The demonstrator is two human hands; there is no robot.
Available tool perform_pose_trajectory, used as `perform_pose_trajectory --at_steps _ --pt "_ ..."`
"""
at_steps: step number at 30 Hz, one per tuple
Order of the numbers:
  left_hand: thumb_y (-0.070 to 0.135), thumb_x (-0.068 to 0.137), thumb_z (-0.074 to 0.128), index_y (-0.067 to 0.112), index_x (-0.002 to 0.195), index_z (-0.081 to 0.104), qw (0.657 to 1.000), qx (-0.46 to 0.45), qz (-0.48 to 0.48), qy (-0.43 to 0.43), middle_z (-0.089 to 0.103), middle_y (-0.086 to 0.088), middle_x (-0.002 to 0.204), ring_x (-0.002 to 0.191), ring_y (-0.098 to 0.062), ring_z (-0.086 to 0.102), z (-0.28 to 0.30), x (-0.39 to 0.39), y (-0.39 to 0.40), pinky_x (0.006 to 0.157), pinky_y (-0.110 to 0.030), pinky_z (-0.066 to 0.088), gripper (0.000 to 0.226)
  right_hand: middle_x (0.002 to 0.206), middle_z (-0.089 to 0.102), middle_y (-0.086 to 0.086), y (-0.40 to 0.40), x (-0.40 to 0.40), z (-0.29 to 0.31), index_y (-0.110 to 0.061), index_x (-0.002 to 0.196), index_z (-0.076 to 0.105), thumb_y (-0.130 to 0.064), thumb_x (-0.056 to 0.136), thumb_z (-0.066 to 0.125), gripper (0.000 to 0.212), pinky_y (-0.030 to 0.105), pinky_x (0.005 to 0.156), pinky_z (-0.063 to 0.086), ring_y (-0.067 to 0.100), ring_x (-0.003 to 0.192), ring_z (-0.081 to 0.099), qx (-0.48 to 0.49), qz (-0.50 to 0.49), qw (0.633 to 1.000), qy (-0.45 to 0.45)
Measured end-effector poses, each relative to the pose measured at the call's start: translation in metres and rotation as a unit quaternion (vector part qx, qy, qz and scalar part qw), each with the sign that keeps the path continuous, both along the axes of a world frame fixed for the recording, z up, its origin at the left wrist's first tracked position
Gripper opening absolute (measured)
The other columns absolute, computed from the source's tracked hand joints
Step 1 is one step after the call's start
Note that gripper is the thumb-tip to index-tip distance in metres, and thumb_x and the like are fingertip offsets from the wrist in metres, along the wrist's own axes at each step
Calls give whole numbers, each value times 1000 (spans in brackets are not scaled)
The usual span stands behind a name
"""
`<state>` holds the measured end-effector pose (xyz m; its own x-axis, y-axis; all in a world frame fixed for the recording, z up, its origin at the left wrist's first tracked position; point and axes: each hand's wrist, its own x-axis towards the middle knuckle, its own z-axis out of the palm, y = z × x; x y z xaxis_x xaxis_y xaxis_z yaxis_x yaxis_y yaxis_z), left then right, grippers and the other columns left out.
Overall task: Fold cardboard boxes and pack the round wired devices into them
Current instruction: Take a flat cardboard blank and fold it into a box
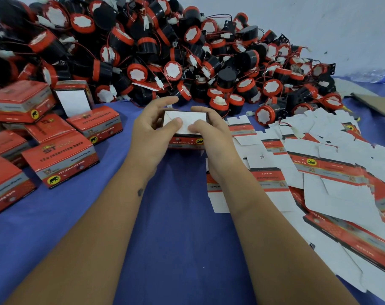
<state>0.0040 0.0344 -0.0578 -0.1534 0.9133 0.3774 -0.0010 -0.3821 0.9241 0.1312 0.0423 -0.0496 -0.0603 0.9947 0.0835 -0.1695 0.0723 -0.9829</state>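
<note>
Head view: finished boxes point(59, 159) lie far left. At center my left hand point(151, 130) and right hand point(211, 137) hold one box point(185, 128), fingers pressing its white flaps shut. Next, I think, tuck them; flat blanks point(319, 172) wait right.

Folded boxes point(59, 159) left; flat blanks point(332, 172) right; device heap point(165, 51) behind.

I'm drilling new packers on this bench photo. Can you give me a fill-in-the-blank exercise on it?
1. Both hands hold one small ____.
2. The finished boxes sit to the person's ____.
3. The flat unfolded blanks lie to the person's ____.
4. The cloth covering the table is ____.

Missing words: box; left; right; blue
</note>
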Motion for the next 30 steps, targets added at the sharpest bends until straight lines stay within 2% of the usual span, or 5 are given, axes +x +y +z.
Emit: perform_pose_trajectory --at_steps 5,11,18,24,30 --pt "-5 89 62 35 107 66 999 20 10 30 68 8 105 99 -10 64 0 2 0 75 -21 54 44 107 65 6 0 -1 -3 -25 108 62 2 82 59 38 22 65 55 19 94 66 44 -30 998 -28" --pt "2 94 55 22 136 55 998 -66 -1 -23 65 4 126 113 -10 63 -3 1 6 91 -26 54 47 104 64 -6 -2 0 -3 -26 111 61 -3 83 64 37 20 73 57 7 94 63 76 -47 992 -87" --pt "0 92 59 26 125 61 997 -72 -8 -41 67 1 120 111 -20 65 -7 -4 9 88 -31 55 41 105 60 -7 -3 0 1 -25 124 57 -10 93 54 34 32 87 57 16 103 62 42 -16 996 -74" --pt "-5 89 60 26 117 65 997 -58 -4 -43 70 9 107 107 -18 66 -6 -4 10 79 -25 55 42 107 64 -2 -5 -3 1 -22 113 57 -9 93 54 24 33 84 56 15 100 62 94 -37 981 -167" --pt "23 92 48 29 124 56 998 -37 -19 -51 61 4 125 111 -12 60 -1 2 4 85 -25 50 33 115 51 -7 -5 -2 0 -35 123 51 -36 104 33 26 28 94 38 14 112 43 109 -54 969 -214"
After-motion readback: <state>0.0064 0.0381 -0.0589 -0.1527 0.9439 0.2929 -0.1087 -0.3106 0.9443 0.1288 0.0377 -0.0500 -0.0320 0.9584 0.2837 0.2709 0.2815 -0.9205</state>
